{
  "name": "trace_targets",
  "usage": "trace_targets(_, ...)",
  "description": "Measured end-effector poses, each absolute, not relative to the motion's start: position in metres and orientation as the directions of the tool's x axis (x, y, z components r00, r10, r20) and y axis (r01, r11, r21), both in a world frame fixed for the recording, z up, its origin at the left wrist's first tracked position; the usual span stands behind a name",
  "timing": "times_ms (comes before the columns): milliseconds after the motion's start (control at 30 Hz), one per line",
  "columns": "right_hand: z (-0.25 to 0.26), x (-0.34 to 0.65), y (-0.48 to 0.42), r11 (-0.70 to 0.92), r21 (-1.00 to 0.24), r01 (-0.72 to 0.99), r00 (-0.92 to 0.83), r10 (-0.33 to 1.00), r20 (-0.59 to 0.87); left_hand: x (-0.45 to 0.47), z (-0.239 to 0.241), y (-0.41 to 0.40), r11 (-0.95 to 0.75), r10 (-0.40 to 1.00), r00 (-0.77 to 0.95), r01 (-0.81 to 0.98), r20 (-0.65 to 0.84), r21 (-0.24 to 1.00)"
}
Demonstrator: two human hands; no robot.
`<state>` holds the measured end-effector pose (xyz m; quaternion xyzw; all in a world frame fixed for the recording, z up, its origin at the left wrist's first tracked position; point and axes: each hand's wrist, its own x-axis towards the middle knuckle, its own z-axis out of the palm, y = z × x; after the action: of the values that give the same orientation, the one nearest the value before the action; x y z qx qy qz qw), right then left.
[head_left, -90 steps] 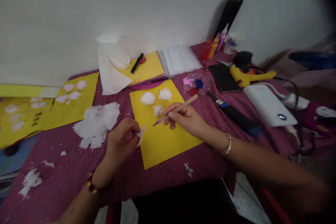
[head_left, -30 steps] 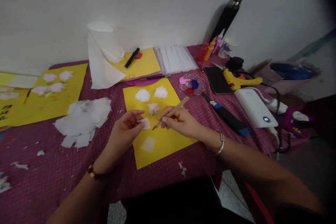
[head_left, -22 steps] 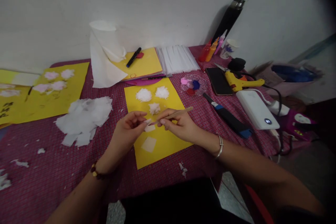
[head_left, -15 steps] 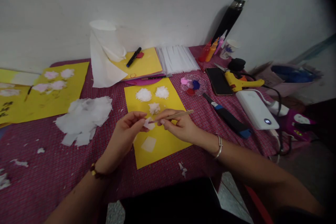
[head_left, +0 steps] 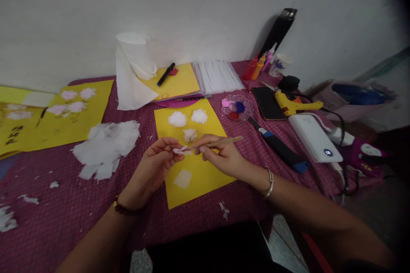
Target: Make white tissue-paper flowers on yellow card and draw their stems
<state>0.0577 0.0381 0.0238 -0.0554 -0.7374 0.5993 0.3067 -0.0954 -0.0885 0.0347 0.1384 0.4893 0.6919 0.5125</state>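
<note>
Two hands meet above the yellow sheet [head_left: 205, 179] in my head view. With the left hand [head_left: 153, 164] I have a small white paper piece [head_left: 180, 151] pinched between the fingers [head_left: 168, 141]; with the right hand [head_left: 221, 153] I grip a slim wooden stick [head_left: 233, 140], its back end pointing off to the right. The stick's working end meets the paper piece, though I cannot tell whether the paper is wrapped around it or only bunched against it. I judge the step in hand to be forming the paper at that end. The next move, I would say, calls for a light left pinch and a small turn of the stick, since such thin paper could tear. Just beyond the hands, three white paper tufts [head_left: 189, 135] sit on the sheet; a flat paper square [head_left: 183, 178] lies nearer the body. To the left, a loose heap of white paper pieces [head_left: 107, 145] lies on the cloth-covered surface [head_left: 64, 217].
</note>
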Motion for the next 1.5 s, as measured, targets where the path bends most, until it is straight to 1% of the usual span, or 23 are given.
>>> trace_targets(167, 0.025, 0.058, 0.038, 0.272, -0.921, -0.279, -0.810, 0.448, 0.378, -0.096, 0.032, -0.088, -0.026, 0.846, -0.459, -0.544, -0.271, 0.839)
trace_targets(300, 0.028, 0.059, 0.038, 0.298, -0.914, -0.275, -0.813, 0.435, 0.387, -0.093, 0.028, -0.089, 0.042, 0.822, -0.506, -0.401, -0.260, 0.915)
trace_targets(400, 0.029, 0.060, 0.038, 0.300, -0.912, -0.281, -0.811, 0.434, 0.392, -0.091, 0.026, -0.090, 0.065, 0.811, -0.532, -0.330, -0.243, 0.942)
trace_targets(600, 0.027, 0.060, 0.038, 0.313, -0.914, -0.259, -0.820, 0.429, 0.379, -0.089, 0.030, -0.089, 0.059, 0.800, -0.550, -0.327, -0.241, 0.943)
trace_targets(733, 0.026, 0.059, 0.038, 0.297, -0.922, -0.250, -0.823, 0.436, 0.363, -0.090, 0.033, -0.088, 0.039, 0.802, -0.534, -0.398, -0.266, 0.917)
trace_targets(867, 0.026, 0.059, 0.038, 0.238, -0.935, -0.264, -0.823, 0.451, 0.347, -0.094, 0.033, -0.089, 0.006, 0.833, -0.459, -0.552, -0.309, 0.834)
trace_targets(1000, 0.025, 0.059, 0.037, 0.146, -0.951, -0.272, -0.822, 0.479, 0.308, -0.095, 0.029, -0.089, 0.025, 0.854, -0.410, -0.580, -0.319, 0.814)
trace_targets(1200, 0.024, 0.056, 0.034, 0.035, -0.965, -0.260, -0.823, 0.514, 0.241, -0.089, 0.028, -0.089, 0.003, 0.853, -0.444, -0.520, -0.273, 0.854)
trace_targets(1367, 0.029, 0.057, 0.034, -0.034, -0.983, -0.182, -0.842, 0.521, 0.138, -0.086, 0.029, -0.089, -0.040, 0.827, -0.504, -0.493, -0.248, 0.869)
trace_targets(1433, 0.030, 0.057, 0.034, -0.051, -0.981, -0.189, -0.842, 0.522, 0.135, -0.086, 0.028, -0.090, -0.061, 0.823, -0.530, -0.440, -0.205, 0.896)
trace_targets(1500, 0.030, 0.056, 0.035, -0.056, -0.976, -0.209, -0.837, 0.527, 0.149, -0.085, 0.026, -0.091, -0.096, 0.815, -0.567, -0.332, -0.118, 0.938)
